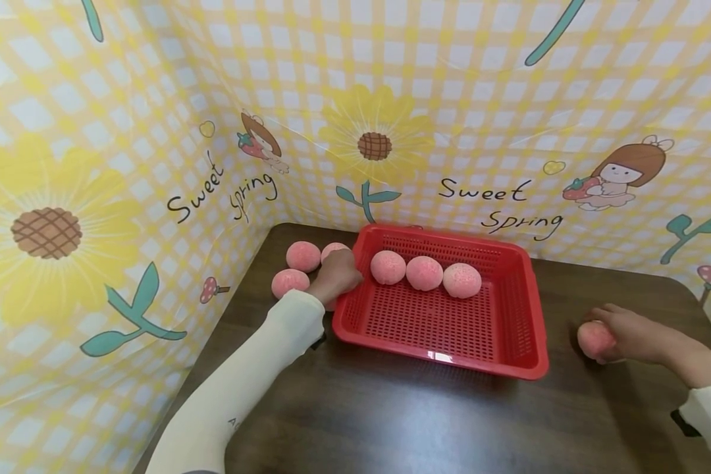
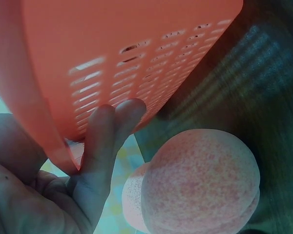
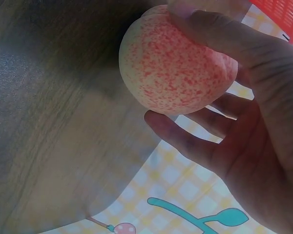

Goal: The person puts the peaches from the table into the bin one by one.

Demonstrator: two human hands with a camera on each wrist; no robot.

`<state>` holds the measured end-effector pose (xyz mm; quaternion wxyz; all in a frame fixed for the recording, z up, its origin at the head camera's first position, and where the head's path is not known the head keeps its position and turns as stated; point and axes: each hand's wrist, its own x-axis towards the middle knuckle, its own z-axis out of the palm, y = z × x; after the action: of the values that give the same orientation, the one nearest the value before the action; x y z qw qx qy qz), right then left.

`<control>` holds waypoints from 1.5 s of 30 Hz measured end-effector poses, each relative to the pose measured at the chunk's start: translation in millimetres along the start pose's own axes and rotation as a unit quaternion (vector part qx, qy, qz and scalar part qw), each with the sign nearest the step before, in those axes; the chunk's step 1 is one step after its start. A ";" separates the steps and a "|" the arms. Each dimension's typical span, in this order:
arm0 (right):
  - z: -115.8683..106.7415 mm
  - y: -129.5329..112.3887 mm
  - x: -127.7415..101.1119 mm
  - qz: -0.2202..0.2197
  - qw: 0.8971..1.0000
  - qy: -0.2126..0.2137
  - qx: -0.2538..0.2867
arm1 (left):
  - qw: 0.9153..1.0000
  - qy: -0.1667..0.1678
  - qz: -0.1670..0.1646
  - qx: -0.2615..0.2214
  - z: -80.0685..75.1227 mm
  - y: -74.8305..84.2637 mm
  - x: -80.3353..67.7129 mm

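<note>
1. Head view: the right hand (image 1: 634,334) holds one peach (image 1: 595,340) to the right of the basket (image 1: 421,316), well apart from its rim. Whether that peach touches the table (image 1: 403,421) I cannot tell.
2. Right wrist view shows the thumb laid against this peach, with the lower fingers spread below it.
3. At the basket's left rim, near its far corner, the left hand (image 1: 339,271) grips the wall; left wrist view shows the rim between thumb and fingers.
4. Loose peaches (image 1: 303,256) lie left of the basket, near the left hand, one partly hidden by it.
5. Inside the basket, three peaches (image 1: 424,273) sit side by side along the far wall.
6. Dark tabletop spreads beneath and around the basket; checked cloth (image 1: 308,72) with sunflowers hangs behind and left of it.
</note>
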<state>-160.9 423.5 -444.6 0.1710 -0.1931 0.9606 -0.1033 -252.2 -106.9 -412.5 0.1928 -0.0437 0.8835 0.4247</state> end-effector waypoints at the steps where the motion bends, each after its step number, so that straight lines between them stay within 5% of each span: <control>1: 0.0 -0.3 -0.1 -0.001 1.000 -0.002 0.001 | 1.000 0.000 -0.001 0.002 0.3 0.1 0.0; 18: -30.0 -7.4 3.6 0.037 0.999 0.020 -0.028 | 1.000 0.014 0.002 0.028 0.3 0.3 0.7; 36: -77.9 -33.9 27.6 -0.011 0.994 0.087 -0.064 | 0.997 0.018 0.008 0.071 0.1 -0.2 2.7; 45: -94.7 -56.6 43.2 -0.024 0.989 0.125 -0.077 | 0.999 0.012 0.000 0.046 0.4 -0.3 2.4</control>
<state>-214.2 367.3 -355.0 0.0316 -0.2143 0.9746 -0.0564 -254.2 -106.6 -413.8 0.1844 -0.0403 0.9042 0.3832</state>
